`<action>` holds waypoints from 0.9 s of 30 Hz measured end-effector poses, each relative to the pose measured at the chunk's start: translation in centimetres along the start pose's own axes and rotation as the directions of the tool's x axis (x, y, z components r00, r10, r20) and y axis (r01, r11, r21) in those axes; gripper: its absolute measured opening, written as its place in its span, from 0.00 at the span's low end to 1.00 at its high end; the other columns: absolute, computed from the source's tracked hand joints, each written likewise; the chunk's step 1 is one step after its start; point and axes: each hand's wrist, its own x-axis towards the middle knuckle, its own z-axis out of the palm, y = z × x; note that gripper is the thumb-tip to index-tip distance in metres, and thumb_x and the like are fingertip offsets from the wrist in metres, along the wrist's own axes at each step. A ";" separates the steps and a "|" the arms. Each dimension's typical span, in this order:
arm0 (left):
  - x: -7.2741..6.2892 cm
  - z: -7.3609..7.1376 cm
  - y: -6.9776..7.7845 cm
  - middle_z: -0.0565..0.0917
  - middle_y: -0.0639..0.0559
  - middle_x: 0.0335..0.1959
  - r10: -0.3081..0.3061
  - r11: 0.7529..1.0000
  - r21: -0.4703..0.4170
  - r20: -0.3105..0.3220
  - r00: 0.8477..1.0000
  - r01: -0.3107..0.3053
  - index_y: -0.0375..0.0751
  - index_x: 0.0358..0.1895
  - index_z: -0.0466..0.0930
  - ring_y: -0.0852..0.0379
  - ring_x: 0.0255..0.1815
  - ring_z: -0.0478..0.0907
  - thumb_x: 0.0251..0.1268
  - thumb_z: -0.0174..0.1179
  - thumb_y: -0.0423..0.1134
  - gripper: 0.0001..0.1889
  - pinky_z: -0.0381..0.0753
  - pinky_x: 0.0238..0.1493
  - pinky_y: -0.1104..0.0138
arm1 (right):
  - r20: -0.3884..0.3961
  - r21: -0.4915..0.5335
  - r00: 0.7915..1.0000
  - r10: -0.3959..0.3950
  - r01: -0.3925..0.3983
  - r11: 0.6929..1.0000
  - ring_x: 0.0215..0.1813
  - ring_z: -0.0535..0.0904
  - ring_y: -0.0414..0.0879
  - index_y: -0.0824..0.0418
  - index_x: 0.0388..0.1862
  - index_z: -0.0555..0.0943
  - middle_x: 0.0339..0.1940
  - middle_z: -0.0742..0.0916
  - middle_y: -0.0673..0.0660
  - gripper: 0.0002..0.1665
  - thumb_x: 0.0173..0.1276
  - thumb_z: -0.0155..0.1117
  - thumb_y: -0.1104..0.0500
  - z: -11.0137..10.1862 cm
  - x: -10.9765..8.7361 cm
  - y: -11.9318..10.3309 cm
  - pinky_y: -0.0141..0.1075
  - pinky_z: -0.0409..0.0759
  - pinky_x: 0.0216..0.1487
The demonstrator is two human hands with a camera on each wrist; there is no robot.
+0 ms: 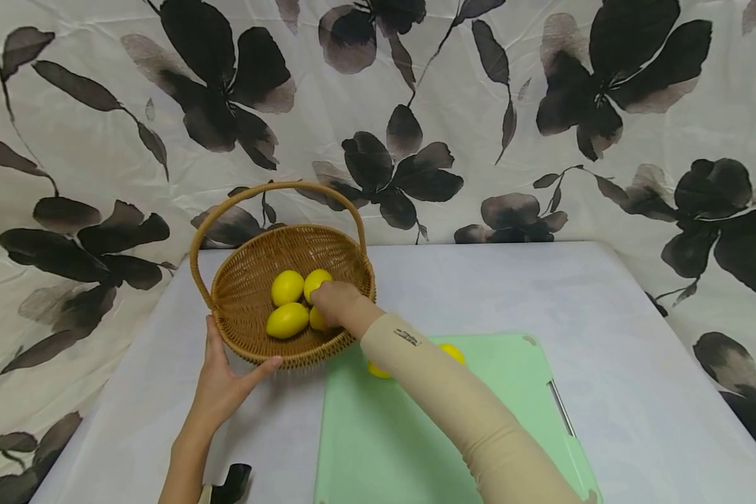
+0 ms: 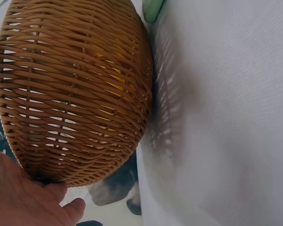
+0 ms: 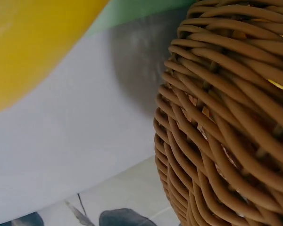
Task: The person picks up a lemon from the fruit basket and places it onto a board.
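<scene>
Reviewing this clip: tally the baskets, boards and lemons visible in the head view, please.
Basket: 1
Board: 1
Lemons: 6 visible (4 in the basket, 2 on the board, some partly hidden)
Total: 8

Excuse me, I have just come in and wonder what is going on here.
A person's left hand holds a wicker basket at its side, while the right hand reaches inside among lemons. Four show in there, two partly behind that hand; whether it grips one cannot be made out. Two more lemons lie on the green board, partly covered by the right sleeve.
</scene>
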 end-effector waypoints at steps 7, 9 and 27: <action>0.0 0.2 0.1 0.23 0.45 0.77 0.004 1.000 0.001 -0.004 1.000 -0.004 0.52 0.72 0.11 0.34 0.78 0.31 0.54 0.68 0.55 0.67 0.45 0.70 0.34 | -0.022 -0.037 1.000 -0.011 0.010 0.999 0.40 0.77 0.40 0.53 0.46 0.81 0.46 0.84 0.50 0.09 0.67 0.62 0.60 0.2 0.0 0.2 0.31 0.79 0.38; 0.0 0.2 0.0 0.23 0.45 0.77 0.006 1.000 -0.003 -0.008 1.000 -0.006 0.52 0.72 0.11 0.34 0.78 0.31 0.54 0.68 0.54 0.67 0.45 0.71 0.34 | -0.023 -0.039 0.999 -0.027 0.026 0.999 0.42 0.78 0.40 0.53 0.47 0.81 0.47 0.84 0.51 0.10 0.67 0.63 0.59 0.2 0.0 0.3 0.31 0.79 0.40; 0.1 0.3 -0.2 0.22 0.47 0.77 0.021 0.999 -0.048 -0.003 1.000 -0.021 0.55 0.72 0.12 0.36 0.78 0.29 0.55 0.68 0.52 0.66 0.42 0.71 0.34 | -0.100 0.051 0.985 -0.142 0.147 0.988 0.34 0.73 0.38 0.56 0.44 0.81 0.37 0.84 0.49 0.18 0.60 0.71 0.48 -0.2 -1.2 0.8 0.29 0.77 0.38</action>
